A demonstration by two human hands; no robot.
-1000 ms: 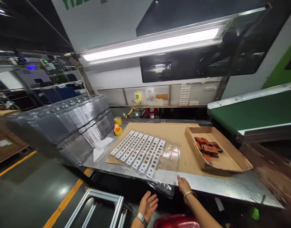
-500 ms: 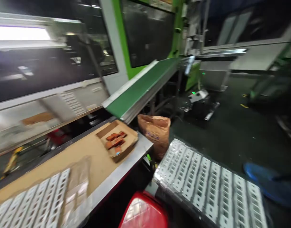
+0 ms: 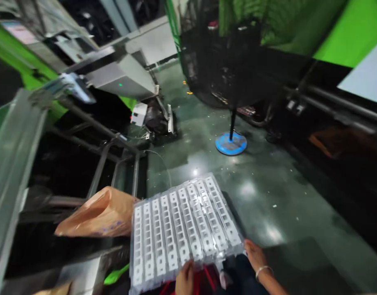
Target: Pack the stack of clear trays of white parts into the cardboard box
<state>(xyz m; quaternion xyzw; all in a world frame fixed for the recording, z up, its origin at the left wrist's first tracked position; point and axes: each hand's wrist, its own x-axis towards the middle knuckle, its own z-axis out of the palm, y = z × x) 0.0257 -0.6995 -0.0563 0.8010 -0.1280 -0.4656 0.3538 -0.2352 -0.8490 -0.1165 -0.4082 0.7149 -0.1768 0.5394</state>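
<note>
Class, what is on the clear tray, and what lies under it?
White slotted strips lie side by side on the clear tray. What is beneath is covered; something red shows past its near edge.

Place: factory floor | bright-green machine panel (image 3: 357, 30), metal framework (image 3: 136, 174), glossy floor (image 3: 191, 141) | tray (image 3: 164, 280) of white strips (image 3: 171, 229), paper sack (image 3: 121, 211) at left edge | beyond far edge, probably a pedestal fan (image 3: 233, 125), blurred
</note>
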